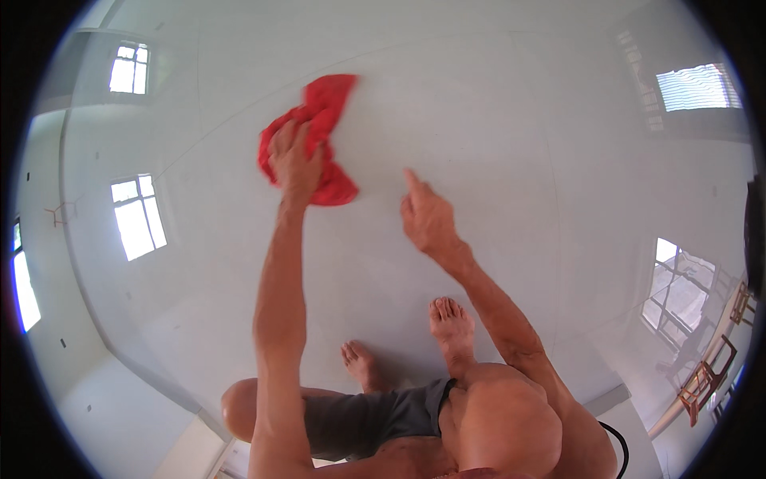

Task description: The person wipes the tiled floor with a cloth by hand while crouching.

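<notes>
My left hand (pixel 295 160) grips a crumpled red cloth (pixel 330 96) on the glossy white floor (pixel 495 144), up and left of centre, with its fingers bent over the fabric. To the right of the cloth is my right hand (pixel 428 214), index finger extended and the others curled, with nothing visible in it; whether the fingertip touches the floor I cannot tell. Below my hands are my bare feet (pixel 451 323) and my bent knees in dark grey shorts.
Bright window shapes (pixel 137 215) show on the glossy floor. A pale wall (pixel 48 319) curves along the left rim. Wooden chairs (pixel 702 379) stand at the right rim. A black curved object (pixel 618 451), too partly hidden to name, is at lower right.
</notes>
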